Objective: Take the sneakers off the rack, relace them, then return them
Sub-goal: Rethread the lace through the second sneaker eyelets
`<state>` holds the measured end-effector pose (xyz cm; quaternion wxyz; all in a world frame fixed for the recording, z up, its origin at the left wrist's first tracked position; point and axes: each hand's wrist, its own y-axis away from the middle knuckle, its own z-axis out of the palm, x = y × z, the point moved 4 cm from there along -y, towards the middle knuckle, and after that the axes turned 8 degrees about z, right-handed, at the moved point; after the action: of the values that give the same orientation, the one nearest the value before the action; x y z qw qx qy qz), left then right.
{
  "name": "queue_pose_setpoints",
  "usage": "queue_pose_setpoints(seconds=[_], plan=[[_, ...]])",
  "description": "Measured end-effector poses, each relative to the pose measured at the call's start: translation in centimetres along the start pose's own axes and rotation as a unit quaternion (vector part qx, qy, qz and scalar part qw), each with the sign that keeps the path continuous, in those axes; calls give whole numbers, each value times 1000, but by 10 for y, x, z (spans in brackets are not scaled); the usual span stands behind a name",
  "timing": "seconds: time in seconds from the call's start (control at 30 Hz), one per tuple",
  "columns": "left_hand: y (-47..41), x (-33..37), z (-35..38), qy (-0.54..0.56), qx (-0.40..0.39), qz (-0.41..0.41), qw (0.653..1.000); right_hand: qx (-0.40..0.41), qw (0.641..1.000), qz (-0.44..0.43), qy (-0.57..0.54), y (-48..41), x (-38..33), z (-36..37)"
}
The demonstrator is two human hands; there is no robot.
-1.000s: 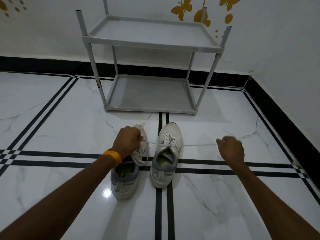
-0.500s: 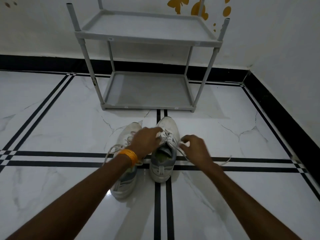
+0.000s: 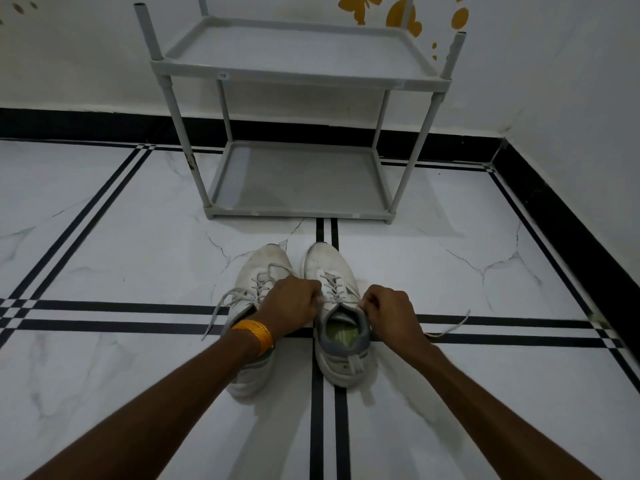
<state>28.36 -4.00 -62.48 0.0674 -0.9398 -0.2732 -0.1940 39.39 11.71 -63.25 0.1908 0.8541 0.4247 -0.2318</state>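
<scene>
Sneakers (image 3: 294, 306), white, grey-collared, side by side; both hands' fingers (image 3: 313, 296) pinched on right shoe's laces (image 3: 332, 289).

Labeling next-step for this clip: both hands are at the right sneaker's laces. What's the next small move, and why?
Probably cross the two lace ends and start the knot. Both the left hand and right hand pinch laces at the top eyelets of the right sneaker, which looks laced through; one loose end trails on the floor. The left sneaker is untied too, and the rack holds no shoes.
</scene>
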Motion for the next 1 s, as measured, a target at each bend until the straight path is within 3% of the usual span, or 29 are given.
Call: queue_pose_setpoints(seconds=[0.13, 0.23, 0.3, 0.43, 0.63, 0.87, 1.0], plan=[[12, 3, 12, 6, 30, -8, 999, -33, 999, 9, -15, -2, 7, -5], [22, 7, 21, -9, 43, -31, 999, -142, 989, 35, -27, 3, 13, -15], [22, 9, 23, -12, 63, -50, 997, -200, 974, 45, -101, 7, 12, -21], [19, 10, 26, -40, 68, -59, 995, -266, 895, 70, -350, 9, -7, -18], [14, 7, 22, -42, 32, -36, 998, -226, 814, 122, -520, 2, -25, -2], [16, 8, 16, -53, 43, -36, 997, -187, 857, 99, -470, -7, -33, 6], [15, 8, 5, 23, 49, -42, 998, -164, 872, 88, -452, -11, -36, 4]])
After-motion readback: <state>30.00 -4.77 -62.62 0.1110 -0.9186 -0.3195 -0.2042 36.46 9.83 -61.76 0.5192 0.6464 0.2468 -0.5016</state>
